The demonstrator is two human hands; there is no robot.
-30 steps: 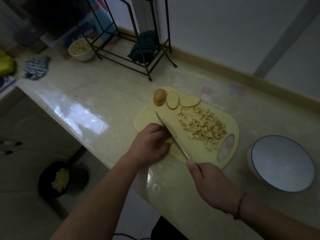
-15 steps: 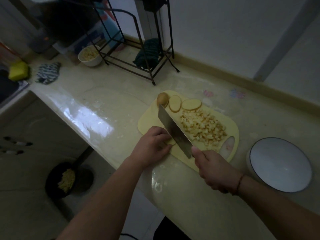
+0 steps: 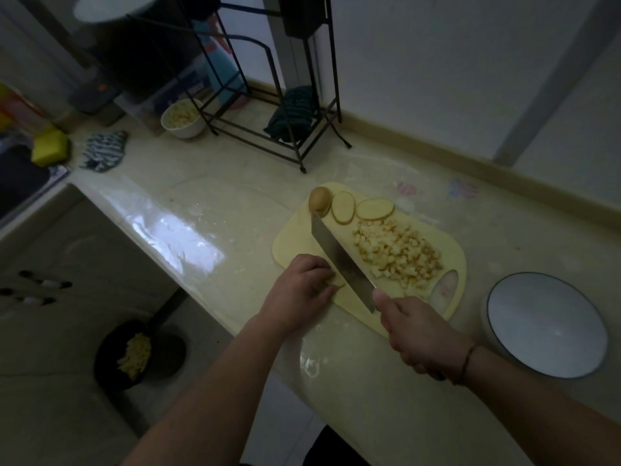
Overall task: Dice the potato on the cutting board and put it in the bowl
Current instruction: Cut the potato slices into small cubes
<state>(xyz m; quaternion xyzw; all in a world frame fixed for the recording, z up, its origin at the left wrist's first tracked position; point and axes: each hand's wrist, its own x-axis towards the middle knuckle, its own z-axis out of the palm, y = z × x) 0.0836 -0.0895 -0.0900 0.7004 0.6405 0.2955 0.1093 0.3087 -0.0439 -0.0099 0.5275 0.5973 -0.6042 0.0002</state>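
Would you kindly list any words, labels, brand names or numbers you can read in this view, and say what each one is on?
No text is legible anywhere.
Pink and blue marks on the counter: too blurred to tell whether they are lettering.
Blue-and-pink item behind the wire rack: print too dim.
Cutting board, knife, bowl: no markings visible.

I am seeing: wire rack [image 3: 268,105] holding dark cloth [image 3: 293,112]; small bowl [image 3: 183,119] beside it; striped rag [image 3: 105,150]; yellow sponge [image 3: 50,149]; pan [image 3: 139,354] sitting below the counter [image 3: 208,203].
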